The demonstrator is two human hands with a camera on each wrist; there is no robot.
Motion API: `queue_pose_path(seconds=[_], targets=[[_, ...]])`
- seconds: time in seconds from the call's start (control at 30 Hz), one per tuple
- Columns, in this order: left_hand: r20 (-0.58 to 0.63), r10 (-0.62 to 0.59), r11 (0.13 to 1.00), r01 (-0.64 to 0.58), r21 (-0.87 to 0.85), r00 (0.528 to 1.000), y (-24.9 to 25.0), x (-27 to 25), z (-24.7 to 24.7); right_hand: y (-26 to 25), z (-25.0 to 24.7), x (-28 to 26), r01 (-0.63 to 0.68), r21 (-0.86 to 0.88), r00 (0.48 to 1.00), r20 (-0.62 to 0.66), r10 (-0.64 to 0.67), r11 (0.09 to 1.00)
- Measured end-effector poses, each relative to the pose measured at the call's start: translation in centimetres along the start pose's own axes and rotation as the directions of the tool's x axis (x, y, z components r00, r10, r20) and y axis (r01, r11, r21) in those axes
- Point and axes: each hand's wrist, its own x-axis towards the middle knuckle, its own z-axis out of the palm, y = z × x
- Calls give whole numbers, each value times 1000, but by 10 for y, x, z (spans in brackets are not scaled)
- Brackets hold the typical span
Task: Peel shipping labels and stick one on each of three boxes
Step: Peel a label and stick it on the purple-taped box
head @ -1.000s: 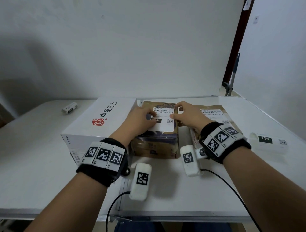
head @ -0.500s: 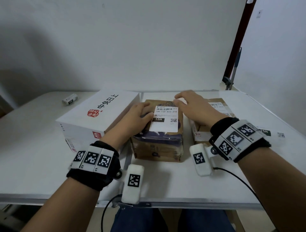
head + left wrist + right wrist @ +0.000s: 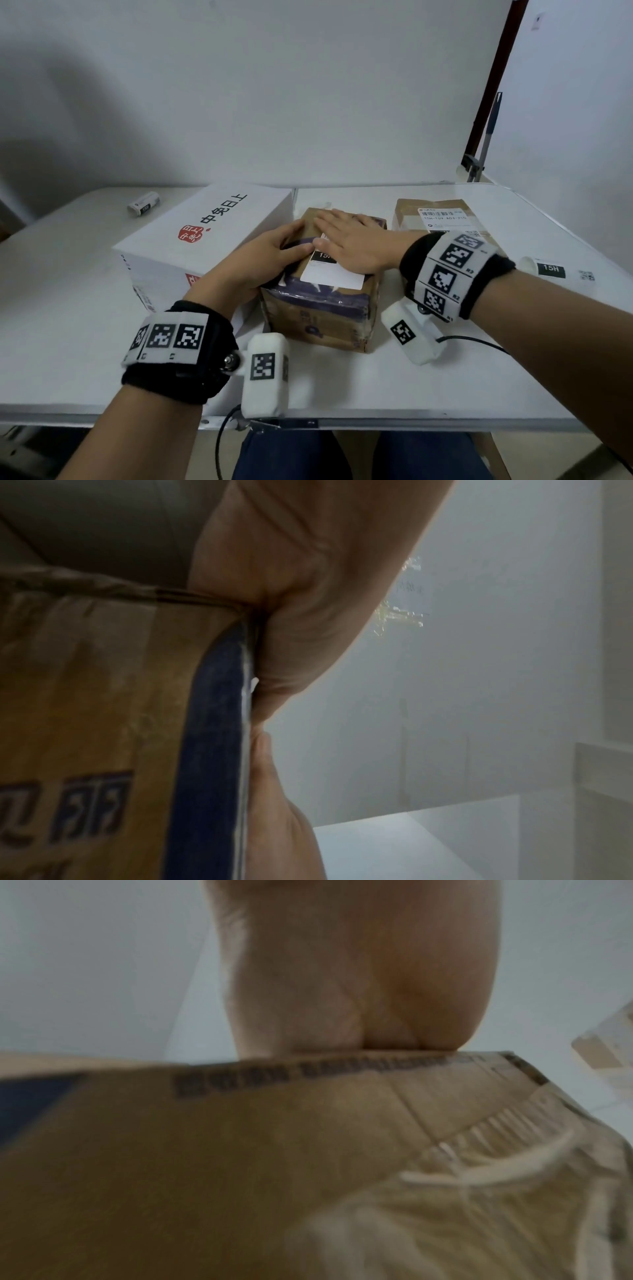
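Two hands on middle box (image 3: 322, 301) — right hand (image 3: 356, 246) hides label (image 3: 334, 275) top | left hand (image 3: 263, 260) grips edge

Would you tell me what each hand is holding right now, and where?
The left hand grips the middle brown box at its top left edge; the right hand holds nothing, pressing flat on the label.

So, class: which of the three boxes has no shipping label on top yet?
The big white box at the left, unlabelled; both brown boxes carry white labels.
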Motion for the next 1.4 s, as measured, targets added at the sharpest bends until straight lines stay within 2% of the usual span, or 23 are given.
queue_pose_path(seconds=[0.1, 0.23, 0.33, 0.7, 0.9, 1.0, 1.1, 1.27, 1.33, 1.4], targets=[[-3, -18, 996, 18, -84, 1000, 0, 0, 2, 7, -1, 4, -53, 9, 999, 6, 53, 999], [13, -26, 992, 27, -126, 1000, 0, -2, 3, 30, -5, 11, -211, 51, 977, 9, 211, 976], [-3, -24, 990, 23, -136, 1000, -1, -2, 3, 38, -8, 9, -275, 70, 961, 41, 273, 959], [-5, -37, 995, 36, -93, 999, -3, 0, 1, 32, -12, 1, -311, 113, 950, 39, 308, 944], [0, -52, 986, 51, -157, 999, -1, 0, 2, 51, -11, -9, -334, 85, 943, 26, 333, 939], [-8, -56, 971, 52, -232, 998, -2, -1, 3, 56, -14, -16, -346, 84, 936, -37, 350, 934], [5, -41, 960, 40, -278, 999, -1, -2, 4, 44, -21, -19, -269, 82, 952, -126, 278, 960], [112, 0, 967, 28, -252, 994, 3, 2, 3, -9, -16, -12, -17, 45, 996, -87, 21, 999], [128, 8, 968, 25, -249, 992, 3, 4, 1, -13, -11, -7, 12, 7, 999, -40, -12, 1000], [124, 6, 971, 24, -237, 992, 2, 5, 1, -7, -9, -3, -16, -2, 1000, 3, 16, 1000]])
